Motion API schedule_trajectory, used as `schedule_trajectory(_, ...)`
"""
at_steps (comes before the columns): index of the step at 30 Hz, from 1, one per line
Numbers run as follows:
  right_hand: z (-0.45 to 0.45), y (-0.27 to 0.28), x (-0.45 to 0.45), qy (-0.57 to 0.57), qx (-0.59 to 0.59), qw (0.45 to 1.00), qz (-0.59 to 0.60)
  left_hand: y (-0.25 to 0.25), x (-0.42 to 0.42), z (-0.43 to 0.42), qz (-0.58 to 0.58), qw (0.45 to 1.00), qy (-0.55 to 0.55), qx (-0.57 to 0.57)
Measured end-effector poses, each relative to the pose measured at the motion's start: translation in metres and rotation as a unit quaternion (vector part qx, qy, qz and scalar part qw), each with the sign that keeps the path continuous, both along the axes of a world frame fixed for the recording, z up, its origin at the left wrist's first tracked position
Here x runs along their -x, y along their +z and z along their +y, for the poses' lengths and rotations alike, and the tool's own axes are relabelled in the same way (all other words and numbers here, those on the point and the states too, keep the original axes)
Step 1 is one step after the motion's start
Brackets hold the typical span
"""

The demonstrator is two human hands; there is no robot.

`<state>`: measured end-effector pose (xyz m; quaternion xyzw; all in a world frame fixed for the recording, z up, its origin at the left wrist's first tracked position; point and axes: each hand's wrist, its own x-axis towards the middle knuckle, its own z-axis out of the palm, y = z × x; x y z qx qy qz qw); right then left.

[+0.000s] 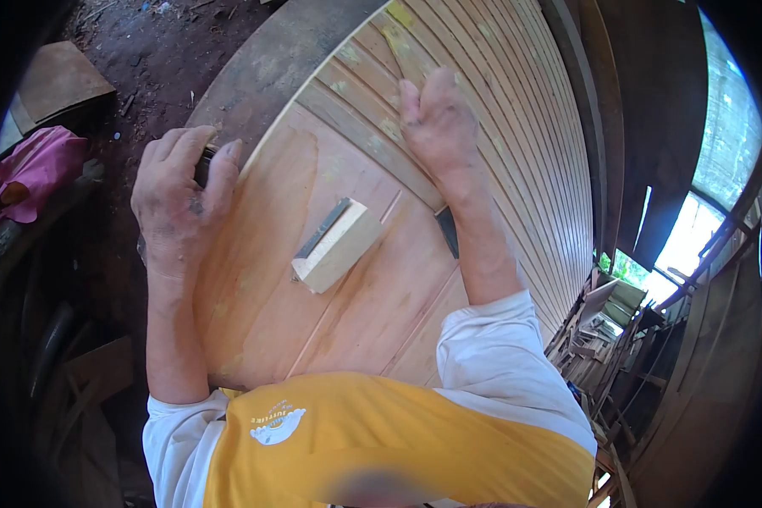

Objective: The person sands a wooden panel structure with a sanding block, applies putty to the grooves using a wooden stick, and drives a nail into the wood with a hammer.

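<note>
left grip (176, 190): curled around dark object (202, 168), fingers mostly hiding it
right grip (440, 123): fingers bent above grooved boards (516, 118); contents can't tell
wooden block (344, 251): on wooden panel (267, 296), between forearms
far left: pink cloth (46, 169)

A pink cloth (46, 169) lies near a brown board (63, 80) at left, scrap wood (597, 334) at right.

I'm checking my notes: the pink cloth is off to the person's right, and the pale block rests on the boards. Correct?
Not quite: the head view shows the pink cloth off to the person's left. The pale block does rest on the boards.
</note>
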<state>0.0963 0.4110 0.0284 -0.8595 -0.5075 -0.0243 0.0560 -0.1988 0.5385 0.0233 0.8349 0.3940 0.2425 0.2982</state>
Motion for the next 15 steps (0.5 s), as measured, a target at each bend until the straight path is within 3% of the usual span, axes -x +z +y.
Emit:
schedule_trajectory(2,0.011,0.004,-0.004,0.008,-0.007,1.000,0.009,-0.001,-0.001,-0.003,0.001,1.000,0.001,0.005)
schedule_trajectory(5,0.016,0.005,-0.014,0.046,-0.118,0.991,0.042,0.001,-0.001,-0.001,-0.002,1.000,0.010,0.011)
schedule_trajectory(15,0.001,-0.006,-0.017,0.029,-0.069,0.997,0.021,-0.002,0.000,0.000,0.001,1.000,0.006,0.004)
